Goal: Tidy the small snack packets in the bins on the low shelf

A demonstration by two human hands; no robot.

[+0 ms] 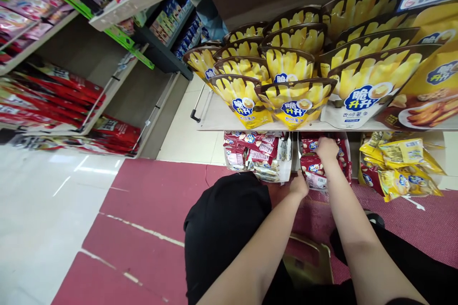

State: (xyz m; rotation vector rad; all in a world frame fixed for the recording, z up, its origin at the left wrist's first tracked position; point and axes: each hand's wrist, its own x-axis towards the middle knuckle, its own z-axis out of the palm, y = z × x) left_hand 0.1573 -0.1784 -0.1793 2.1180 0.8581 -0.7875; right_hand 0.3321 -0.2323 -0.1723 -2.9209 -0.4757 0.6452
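Observation:
Under the bottom shelf, my right hand [327,148] reaches into a middle box [348,145] filled with red snack packets [315,168]. Its fingers are curled at the packets near the back; the fingertips are partly hidden. My left hand [299,187] is closed at the front left corner of the same box, low by the floor. To the left stands a white box [285,170] with red and whitish packets. A box on the right holds yellow packets [402,152] and some red ones, several hanging over its front.
Yellow and brown snack pouches [293,102] stand in rows on the shelf [229,124] above my hands. My knee in black cloth [229,224] is on the left. Below is a red mat [143,228]; a small stool [309,262] is beneath me. More shelves [143,109] stand left.

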